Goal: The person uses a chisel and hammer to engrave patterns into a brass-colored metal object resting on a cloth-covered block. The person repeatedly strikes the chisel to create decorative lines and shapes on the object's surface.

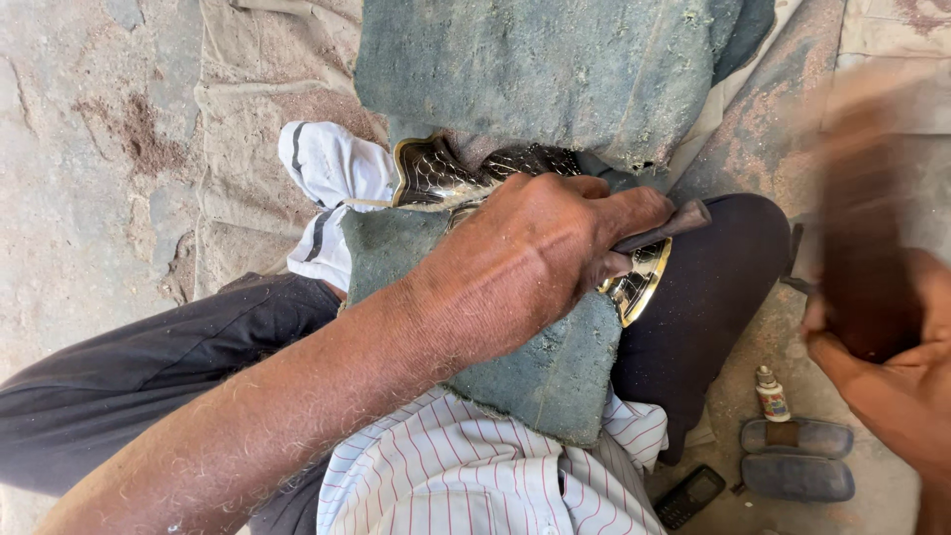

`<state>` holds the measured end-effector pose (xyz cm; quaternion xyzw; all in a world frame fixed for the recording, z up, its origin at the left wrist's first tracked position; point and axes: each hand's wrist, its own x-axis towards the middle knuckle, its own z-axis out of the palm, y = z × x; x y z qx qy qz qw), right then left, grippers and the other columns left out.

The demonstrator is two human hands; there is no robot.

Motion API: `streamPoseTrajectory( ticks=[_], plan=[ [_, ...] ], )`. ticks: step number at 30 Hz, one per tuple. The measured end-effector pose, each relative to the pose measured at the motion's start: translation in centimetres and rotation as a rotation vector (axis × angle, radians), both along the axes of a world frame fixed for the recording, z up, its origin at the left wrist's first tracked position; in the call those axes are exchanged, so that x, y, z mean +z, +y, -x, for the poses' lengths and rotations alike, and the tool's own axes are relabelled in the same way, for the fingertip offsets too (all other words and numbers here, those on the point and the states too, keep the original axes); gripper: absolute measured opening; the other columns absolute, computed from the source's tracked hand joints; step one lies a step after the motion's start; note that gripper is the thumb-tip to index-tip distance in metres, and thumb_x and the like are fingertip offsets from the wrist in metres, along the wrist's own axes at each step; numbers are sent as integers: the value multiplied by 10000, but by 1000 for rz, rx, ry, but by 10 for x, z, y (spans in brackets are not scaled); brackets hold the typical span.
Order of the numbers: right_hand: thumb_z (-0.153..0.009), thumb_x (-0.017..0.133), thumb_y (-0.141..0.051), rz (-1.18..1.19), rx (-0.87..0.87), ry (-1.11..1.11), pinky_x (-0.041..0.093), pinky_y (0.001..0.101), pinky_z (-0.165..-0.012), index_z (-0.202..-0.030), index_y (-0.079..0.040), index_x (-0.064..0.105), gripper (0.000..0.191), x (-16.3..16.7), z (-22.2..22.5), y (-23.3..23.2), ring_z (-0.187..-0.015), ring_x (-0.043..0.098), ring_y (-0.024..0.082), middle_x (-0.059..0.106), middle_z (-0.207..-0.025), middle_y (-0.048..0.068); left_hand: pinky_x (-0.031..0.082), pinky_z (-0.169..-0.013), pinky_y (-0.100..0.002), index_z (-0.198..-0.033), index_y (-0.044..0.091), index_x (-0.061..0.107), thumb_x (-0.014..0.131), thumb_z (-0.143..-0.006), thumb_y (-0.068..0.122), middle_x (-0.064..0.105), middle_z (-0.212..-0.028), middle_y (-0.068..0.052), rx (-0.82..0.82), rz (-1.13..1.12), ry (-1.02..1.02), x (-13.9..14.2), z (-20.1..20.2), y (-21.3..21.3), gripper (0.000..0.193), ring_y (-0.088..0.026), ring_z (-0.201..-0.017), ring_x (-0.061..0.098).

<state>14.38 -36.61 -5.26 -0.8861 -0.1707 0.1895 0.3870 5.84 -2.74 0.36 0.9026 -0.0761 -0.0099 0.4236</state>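
The pad (555,367) is a dusty grey-green, the metal piece (441,173) shiny brass with a scale pattern. Shirt (446,466) is white with thin red stripes, trousers (149,367) dark, sock (332,163) white with dark stripes, floor (79,149) tan.

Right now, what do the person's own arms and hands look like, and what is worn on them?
Both hands are bare, without gloves. The left hand and its forearm are uncovered, hairy and dusted with fine sawdust. No sleeve, watch or ring shows there. The right hand is blurred at the picture's edge, so little detail is visible.
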Motion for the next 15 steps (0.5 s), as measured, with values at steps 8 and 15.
streamPoseTrajectory(
  ticks=[8, 15],
  plan=[
    [-878, 751, 46, 332, 118, -8, 611, 337, -729, -1184, 3, 592, 348, 4, -30, 3, -762, 736, 198, 693, -933, 128, 643, -579, -340, -1270, 37, 613, 645, -959, 69, 707, -1022, -190, 59, 100, 37, -4, 10, -1, 314, -268, -725, 742],
    [-886, 731, 26, 512, 341, -231, 598, 345, -734, -1260, 5, 595, 399, 13, -63, 12, -786, 714, 208, 683, -947, 140, 641, -733, -374, -1229, 37, 581, 710, -1019, 158, 711, -1035, -141, 213, 152, -119, -4, 30, -2, 275, -246, -855, 752]
  ],
)
